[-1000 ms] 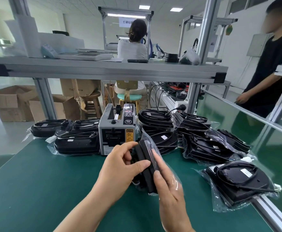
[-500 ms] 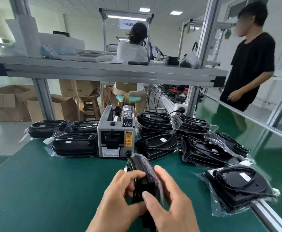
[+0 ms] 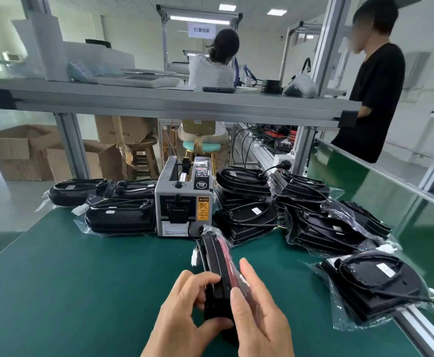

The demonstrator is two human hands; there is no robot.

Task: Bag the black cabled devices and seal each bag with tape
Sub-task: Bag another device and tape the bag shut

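Note:
A black cabled device in a clear plastic bag (image 3: pixel 217 264) stands on edge over the green table, its white connector (image 3: pixel 194 256) hanging at the left. My left hand (image 3: pixel 185 313) grips its near end, fingers curled over the top edge and thumb below. My right hand (image 3: pixel 258 313) holds the right side, fingers lying along the bag. A grey tape dispenser (image 3: pixel 183 202) stands just beyond. Bagged black devices (image 3: pixel 120 217) lie left of the dispenser; several more (image 3: pixel 321 228) are piled on the right, one (image 3: pixel 373 284) near the table's right edge.
The green table (image 3: pixel 69 292) has an aluminium rail (image 3: pixel 422 331) along its right edge. A metal shelf beam (image 3: pixel 174 101) crosses overhead. A person in black (image 3: pixel 373 99) stands at the right; another sits behind with their back turned. Cardboard boxes (image 3: pixel 17 153) lie on the floor left.
Both hands have drawn the bagged device back from the dispenser toward me and lower. The person in black has stepped further into view at the right.

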